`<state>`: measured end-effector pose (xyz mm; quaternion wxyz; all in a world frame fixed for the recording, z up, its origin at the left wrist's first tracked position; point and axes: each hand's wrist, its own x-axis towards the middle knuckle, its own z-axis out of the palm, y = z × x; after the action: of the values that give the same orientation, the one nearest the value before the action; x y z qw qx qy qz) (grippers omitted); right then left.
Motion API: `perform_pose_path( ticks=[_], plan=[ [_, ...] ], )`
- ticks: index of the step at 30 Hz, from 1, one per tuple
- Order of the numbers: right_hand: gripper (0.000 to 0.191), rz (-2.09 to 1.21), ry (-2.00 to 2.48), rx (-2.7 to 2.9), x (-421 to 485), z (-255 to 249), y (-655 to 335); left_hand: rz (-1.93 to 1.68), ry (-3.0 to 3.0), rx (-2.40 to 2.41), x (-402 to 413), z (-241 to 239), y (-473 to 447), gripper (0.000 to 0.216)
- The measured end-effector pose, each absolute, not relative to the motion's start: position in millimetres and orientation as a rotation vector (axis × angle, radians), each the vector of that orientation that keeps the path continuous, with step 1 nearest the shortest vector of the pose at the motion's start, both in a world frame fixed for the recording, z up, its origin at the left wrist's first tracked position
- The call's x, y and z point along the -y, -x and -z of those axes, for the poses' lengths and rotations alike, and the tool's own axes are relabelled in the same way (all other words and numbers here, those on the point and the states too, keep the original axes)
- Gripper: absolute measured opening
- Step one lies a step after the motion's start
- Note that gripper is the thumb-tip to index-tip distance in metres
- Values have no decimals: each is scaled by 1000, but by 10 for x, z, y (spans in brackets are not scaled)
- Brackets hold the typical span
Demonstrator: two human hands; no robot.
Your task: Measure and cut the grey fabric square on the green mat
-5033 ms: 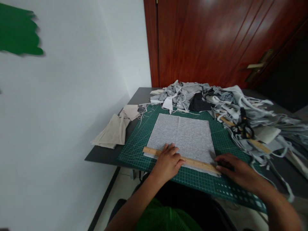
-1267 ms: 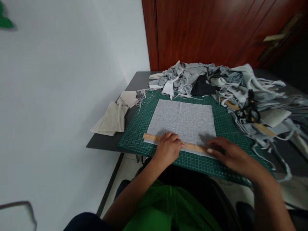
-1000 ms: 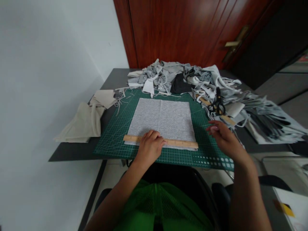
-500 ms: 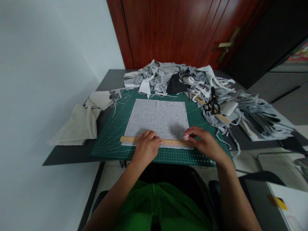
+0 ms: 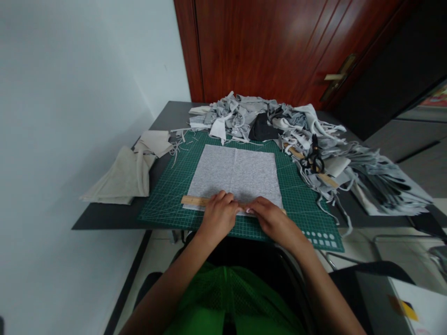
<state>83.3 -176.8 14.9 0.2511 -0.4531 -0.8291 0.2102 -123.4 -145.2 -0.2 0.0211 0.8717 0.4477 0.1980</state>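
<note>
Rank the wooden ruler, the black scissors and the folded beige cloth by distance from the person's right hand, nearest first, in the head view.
1. wooden ruler: under the right hand, along the grey fabric's near edge.
2. black scissors: to the right and farther back, on the scrap pile.
3. folded beige cloth: far left, beside the cutting mat.

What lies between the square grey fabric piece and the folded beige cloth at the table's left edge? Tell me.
In the head view, only bare green cutting mat separates the grey fabric square from the folded beige cloth, plus loose threads farther back.
</note>
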Motion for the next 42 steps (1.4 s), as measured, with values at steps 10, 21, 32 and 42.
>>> perform_pose_path(
  ticks=[10, 21, 32, 42],
  plan=[
    [51, -187, 1258, 2405, 1815, -68, -609, -630, -2540, -1169, 1294, 66, 1361, 29],
    [56, -246, 1181, 2377, 1839, 24, -558, -769, -2419, -1126, 1237, 142, 1368, 30],
    [34, 78, 1158, 2404, 1855, 80, -372, -790, -2375, -1123, 1225, 144, 1377, 33],
    [24, 160, 1156, 2433, 1873, 32, -300, -853, -2351, -1059, 1203, 195, 1388, 32]
  ],
)
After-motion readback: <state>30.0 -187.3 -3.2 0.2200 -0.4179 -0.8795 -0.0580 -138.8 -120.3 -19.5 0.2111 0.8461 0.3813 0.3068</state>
